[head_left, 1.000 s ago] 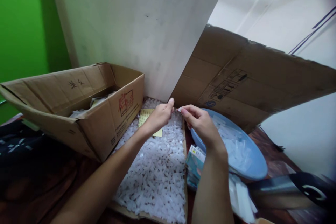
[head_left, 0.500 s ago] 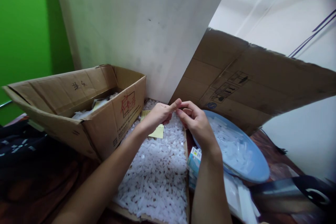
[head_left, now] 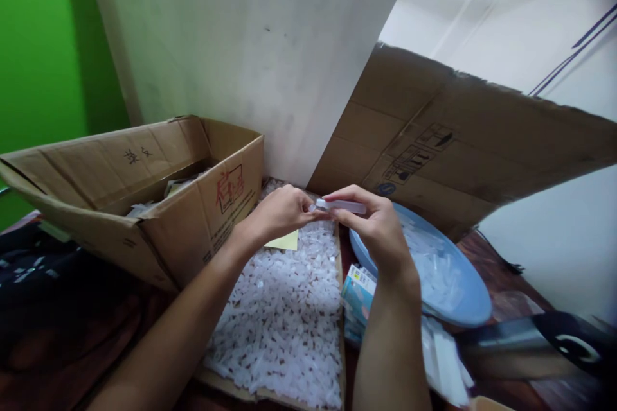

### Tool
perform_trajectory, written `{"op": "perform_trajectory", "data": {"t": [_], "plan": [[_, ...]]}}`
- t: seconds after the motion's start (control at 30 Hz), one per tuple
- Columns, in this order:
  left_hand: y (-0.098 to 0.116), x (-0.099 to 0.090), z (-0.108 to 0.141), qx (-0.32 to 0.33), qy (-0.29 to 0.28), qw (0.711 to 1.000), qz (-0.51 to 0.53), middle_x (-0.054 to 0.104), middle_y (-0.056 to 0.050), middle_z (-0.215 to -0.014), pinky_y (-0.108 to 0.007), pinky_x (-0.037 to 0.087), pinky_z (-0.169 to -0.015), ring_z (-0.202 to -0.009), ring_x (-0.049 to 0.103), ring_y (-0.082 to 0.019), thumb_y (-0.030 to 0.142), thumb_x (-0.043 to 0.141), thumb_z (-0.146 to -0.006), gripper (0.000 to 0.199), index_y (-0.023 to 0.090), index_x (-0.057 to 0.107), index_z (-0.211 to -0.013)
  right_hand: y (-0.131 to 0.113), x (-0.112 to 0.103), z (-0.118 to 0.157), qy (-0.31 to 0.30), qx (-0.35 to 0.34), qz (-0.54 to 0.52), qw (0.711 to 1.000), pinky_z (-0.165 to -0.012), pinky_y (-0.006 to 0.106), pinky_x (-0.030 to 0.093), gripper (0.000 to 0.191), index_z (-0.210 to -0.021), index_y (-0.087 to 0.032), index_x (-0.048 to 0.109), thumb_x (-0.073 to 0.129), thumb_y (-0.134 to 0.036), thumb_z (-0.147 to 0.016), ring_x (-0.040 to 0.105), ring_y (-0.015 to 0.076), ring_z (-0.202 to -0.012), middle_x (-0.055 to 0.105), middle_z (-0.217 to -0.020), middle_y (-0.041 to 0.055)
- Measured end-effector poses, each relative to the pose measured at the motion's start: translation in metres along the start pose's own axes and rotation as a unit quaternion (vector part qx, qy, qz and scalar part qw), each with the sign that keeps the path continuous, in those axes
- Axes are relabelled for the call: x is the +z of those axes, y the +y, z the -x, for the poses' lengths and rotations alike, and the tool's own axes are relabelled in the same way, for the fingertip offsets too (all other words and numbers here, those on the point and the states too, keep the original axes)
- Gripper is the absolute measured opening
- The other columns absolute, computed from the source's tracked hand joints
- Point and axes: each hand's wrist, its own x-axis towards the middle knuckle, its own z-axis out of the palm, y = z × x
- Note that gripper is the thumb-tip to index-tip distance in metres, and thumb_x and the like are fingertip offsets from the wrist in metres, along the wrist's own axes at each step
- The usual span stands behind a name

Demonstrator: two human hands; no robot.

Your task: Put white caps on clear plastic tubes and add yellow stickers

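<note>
Between thumb and fingers, my right hand (head_left: pixel 373 218) holds a slim whitish translucent tube (head_left: pixel 348 206), its capped-looking end pointing left. My left hand (head_left: pixel 289 209) is closed at that end, pinching a small clear piece (head_left: pixel 312 208). Both hands are over the far part of a shallow cardboard tray (head_left: pixel 343 347) spread with many small white translucent pieces (head_left: pixel 284 308). A yellow sheet (head_left: pixel 284 241) lies on those pieces, partly hidden under my left wrist.
An open cardboard box (head_left: pixel 193 231) with white items inside stands at the left. To the right are a blue basin (head_left: pixel 475 308) of clear pieces, a small blue-and-white box (head_left: pixel 359 292) and white strips (head_left: pixel 446 359). A white board and brown cardboard stand behind.
The tube now shows in my right hand. My left hand has turned, its thumb no longer raised, and sits slightly further left. The camera view has shifted slightly.
</note>
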Motion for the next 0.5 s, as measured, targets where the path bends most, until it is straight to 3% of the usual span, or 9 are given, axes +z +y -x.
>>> {"op": "perform_trajectory", "data": {"t": [0.1,0.23,0.37,0.5], "plan": [[0.005,-0.001,0.001,-0.004,0.003,0.994,-0.105,0.039,0.004,-0.050,-0.029,0.018,-0.052,-0.052,0.018,-0.010,0.068,0.055,-0.092,0.065,0.016,0.062,-0.054,0.000,-0.001,0.002,-0.020,0.050,0.007,0.999,-0.073,0.030,0.049,0.013,-0.095,-0.023,0.079,0.072,-0.022,-0.084,0.068,0.0184,-0.082,0.076,-0.091,0.0011],[0.011,-0.004,0.001,-0.007,0.007,0.980,-0.199,0.061,-0.004,-0.058,-0.030,0.021,-0.053,-0.048,0.036,-0.011,0.060,0.057,-0.096,0.053,0.019,0.076,-0.068,-0.003,0.002,0.001,-0.024,0.046,0.040,0.998,-0.075,0.030,0.050,0.014,-0.093,-0.021,0.078,0.070,-0.020,-0.083,0.070,0.0184,-0.085,0.077,-0.093,0.0013],[0.014,-0.004,0.001,0.001,0.000,0.970,-0.245,0.071,-0.009,-0.067,-0.029,0.024,-0.054,-0.057,0.059,-0.017,0.052,0.061,-0.096,0.042,0.020,0.081,-0.078,-0.009,0.006,-0.001,-0.030,0.028,0.083,0.996,-0.075,0.029,0.050,0.015,-0.088,-0.020,0.078,0.067,-0.014,-0.081,0.070,0.0179,-0.085,0.076,-0.091,0.0015],[0.013,0.000,0.001,0.028,-0.009,0.957,-0.290,0.075,-0.015,-0.074,-0.029,0.033,-0.057,-0.070,0.070,-0.024,0.046,0.064,-0.096,0.038,0.016,0.083,-0.085,-0.012,0.007,-0.002,-0.049,0.029,0.115,0.992,-0.076,0.029,0.050,0.015,-0.088,-0.020,0.077,0.065,-0.014,-0.082,0.071,0.0179,-0.084,0.076,-0.090,0.0013]]}}
